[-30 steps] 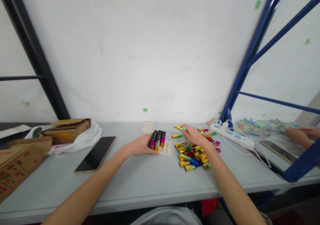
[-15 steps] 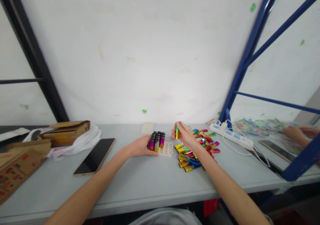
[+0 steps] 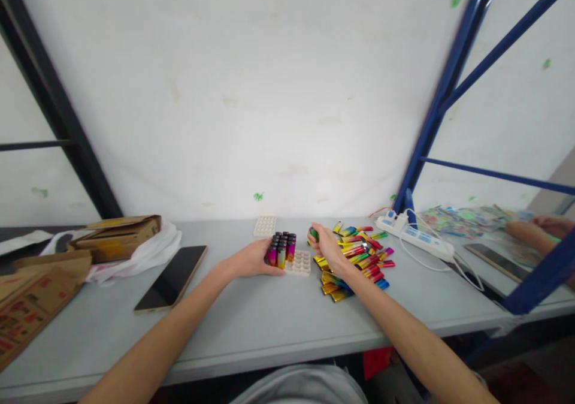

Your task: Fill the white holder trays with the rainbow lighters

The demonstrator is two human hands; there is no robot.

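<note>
Several shiny lighters (image 3: 282, 249) with black tops stand upright in the left part of a white pitted tray (image 3: 302, 264). My left hand (image 3: 255, 259) is curved around the left side of this group, thumb in front and fingers behind. A single lighter (image 3: 314, 234), its green end showing, is gripped in my right hand (image 3: 327, 247); the fist hides most of it. Just right of that hand lies a loose pile of metallic lighters (image 3: 366, 263) in gold, red, blue and green. The tray's right part shows bare pits.
A second white tray (image 3: 265, 225) lies near the wall. Left are a phone (image 3: 171, 279), a white plastic bag (image 3: 155, 246) and cardboard boxes (image 3: 117, 236). Right are a power strip (image 3: 415, 236) with cables, a blue shelf post (image 3: 433, 122) and another person's hands (image 3: 534, 231).
My right hand has turned over with its lighter, which stood upright before and now points its green end outward. My left hand stays at the upright lighters.
</note>
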